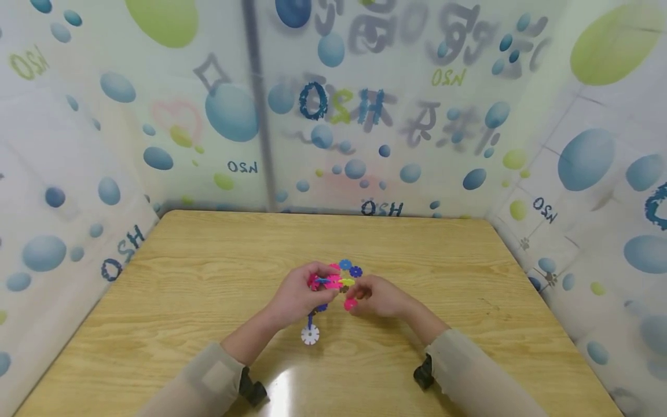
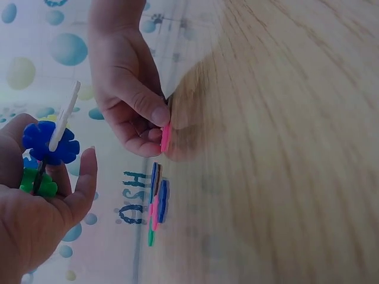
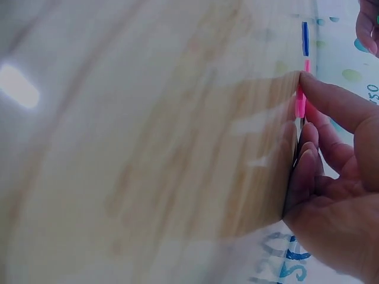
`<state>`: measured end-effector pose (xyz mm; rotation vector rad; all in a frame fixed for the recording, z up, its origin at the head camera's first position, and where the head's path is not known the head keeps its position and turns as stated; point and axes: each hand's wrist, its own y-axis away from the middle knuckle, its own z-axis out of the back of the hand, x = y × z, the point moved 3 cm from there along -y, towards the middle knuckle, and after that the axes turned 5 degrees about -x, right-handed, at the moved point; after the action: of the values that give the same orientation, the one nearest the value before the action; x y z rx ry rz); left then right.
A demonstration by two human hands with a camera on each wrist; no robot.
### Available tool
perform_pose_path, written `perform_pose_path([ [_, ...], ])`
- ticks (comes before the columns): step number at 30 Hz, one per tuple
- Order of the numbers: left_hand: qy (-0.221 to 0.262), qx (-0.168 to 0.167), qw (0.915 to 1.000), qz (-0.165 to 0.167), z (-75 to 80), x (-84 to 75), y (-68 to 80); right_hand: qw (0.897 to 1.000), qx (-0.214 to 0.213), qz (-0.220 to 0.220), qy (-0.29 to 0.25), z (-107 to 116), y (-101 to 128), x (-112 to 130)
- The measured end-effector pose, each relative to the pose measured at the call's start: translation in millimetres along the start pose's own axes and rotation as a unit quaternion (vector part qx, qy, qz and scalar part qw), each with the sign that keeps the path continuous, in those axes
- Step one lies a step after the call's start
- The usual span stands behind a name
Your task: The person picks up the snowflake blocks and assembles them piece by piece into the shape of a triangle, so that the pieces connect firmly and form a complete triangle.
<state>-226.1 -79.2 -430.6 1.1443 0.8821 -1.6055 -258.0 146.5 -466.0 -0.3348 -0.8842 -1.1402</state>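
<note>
In the head view you had your left hand (image 1: 301, 295) curled round a joined cluster (image 1: 333, 282) of notched discs, pink, blue and yellow, held above the bench (image 1: 234, 243), with a white disc (image 1: 310, 335) hanging at its 7 o'clock. Your right hand (image 1: 383, 295) was at about 4 o'clock of the cluster, its fingers bent about a pink disc (image 1: 351, 304), while a light blue disc (image 1: 345, 264) and a dark blue disc (image 1: 356, 271) lay at 1 and 2 o'clock. In the left wrist view, a blue flower-shaped disc (image 2: 51, 142) and a green disc (image 2: 38, 181) of the cluster showed at 9 o'clock; at 11 o'clock your right thumb pressed on the pink disc, and loose discs lay edge-on at its 6 o'clock. In the right wrist view, your right hand, at 3 o'clock, pinched that disc right by the bench surface, and only part of your left hand showed at 2 o'clock. The step in hand looked like picking up one loose piece while the other hand steadied the cluster. The next move seemed to call for a firm pinch on the thin rim and a clean lift, leaving the neighbouring discs undisturbed.
</note>
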Motion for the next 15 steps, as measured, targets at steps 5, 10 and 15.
perform_pose_path([
  [5,-0.006,0.0,1.0,-0.004,-0.1,1.1,-0.8,1.0,0.001,-0.004,0.0,1.4,1.8,-0.7],
  [10,-0.012,-0.008,0.9999,0.002,-0.8,1.2,-1.2,1.0,0.004,-0.004,-0.012,2.3,3.1,-0.2],
  [15,-0.015,-0.012,0.9998,0.004,-1.4,0.4,-1.1,1.0,0.005,-0.004,-0.024,4.2,4.3,-3.2],
])
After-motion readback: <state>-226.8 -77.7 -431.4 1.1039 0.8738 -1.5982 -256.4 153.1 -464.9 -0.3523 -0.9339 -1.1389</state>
